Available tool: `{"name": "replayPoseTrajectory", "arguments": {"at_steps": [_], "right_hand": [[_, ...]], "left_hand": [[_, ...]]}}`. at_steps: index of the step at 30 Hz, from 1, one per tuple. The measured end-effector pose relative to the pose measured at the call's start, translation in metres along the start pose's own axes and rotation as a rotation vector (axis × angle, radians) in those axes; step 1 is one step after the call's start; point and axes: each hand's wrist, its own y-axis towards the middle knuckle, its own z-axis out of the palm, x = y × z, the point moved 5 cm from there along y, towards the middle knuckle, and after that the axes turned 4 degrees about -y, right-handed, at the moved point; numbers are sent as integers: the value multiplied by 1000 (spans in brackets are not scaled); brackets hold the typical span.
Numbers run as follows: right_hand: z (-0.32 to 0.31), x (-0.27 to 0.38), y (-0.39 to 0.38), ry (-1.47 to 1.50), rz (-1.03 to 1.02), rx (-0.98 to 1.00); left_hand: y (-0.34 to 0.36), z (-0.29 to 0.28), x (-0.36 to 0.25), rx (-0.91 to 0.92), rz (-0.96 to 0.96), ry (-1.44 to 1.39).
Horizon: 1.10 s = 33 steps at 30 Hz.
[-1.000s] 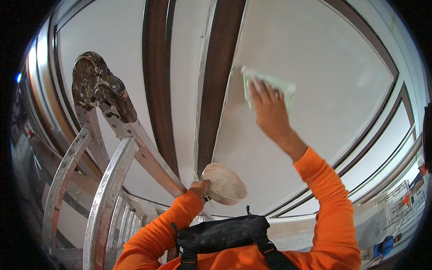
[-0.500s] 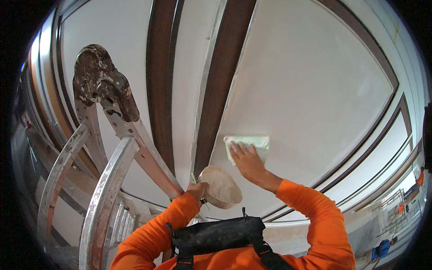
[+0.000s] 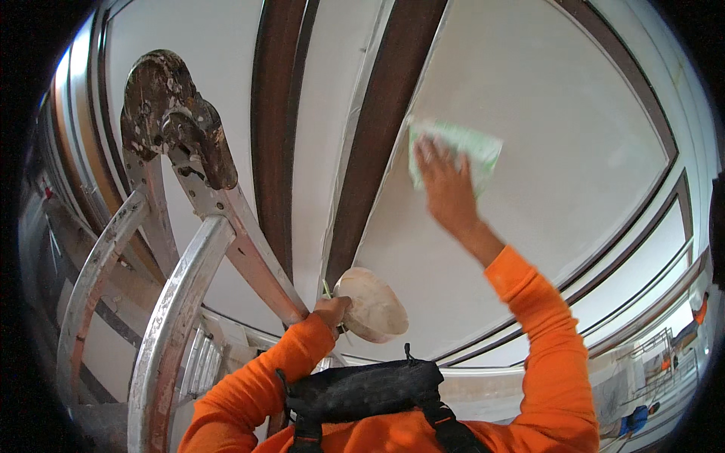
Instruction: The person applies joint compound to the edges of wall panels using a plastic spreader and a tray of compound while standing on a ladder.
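My right hand [image 3: 449, 185] is raised to the large white panel [image 3: 544, 196] ahead. It holds a flat, pale green and white sheet [image 3: 476, 145] against the surface, fingers stretched over it and thumb hidden. Motion smears the sheet, so its material is unclear. Lower and to the left, my left hand [image 3: 331, 311] is closed on the side of a round, off-white bowl [image 3: 371, 304] with stains on it. A thin greenish strip [image 3: 327, 288] sticks up beside those fingers. What the bowl contains cannot be made out.
A paint-spattered folding ladder [image 3: 226, 226] rises close on the left, its dark hinge [image 3: 177, 117] at the top. Dark wooden strips [image 3: 389, 83] divide the white panels. A black pouch [image 3: 366, 392] lies across my chest. Far right, a person in blue [image 3: 638, 419] stands near scaffolding [image 3: 653, 355].
My right hand has slid the sheet up and to the right along the panel, and that arm is stretched further. My left hand still holds the bowl in nearly the same place.
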Motion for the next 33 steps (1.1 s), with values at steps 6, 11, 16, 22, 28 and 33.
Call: {"name": "replayPoseTrajectory", "arguments": {"at_steps": [6,11,16,22,28,33], "right_hand": [[80,128,-119,191,-174,286],[42,117,-111,424,-116,352],[-16,-23,-38,1492,683,371],[-17,-39,-62,2070,948,335],[-6,-29,-78,1941,924,290],[-69,-40,-30,529,130,-219]], "left_hand": [[-26,4,-11,-31,-4,1],[-6,-5,-8,-44,-6,117],[-13,1,-8,-2,32,-34],[-14,5,-10,-10,25,-94],[-13,4,-8,-6,35,-63],[-9,2,-7,-11,42,-38]]}}
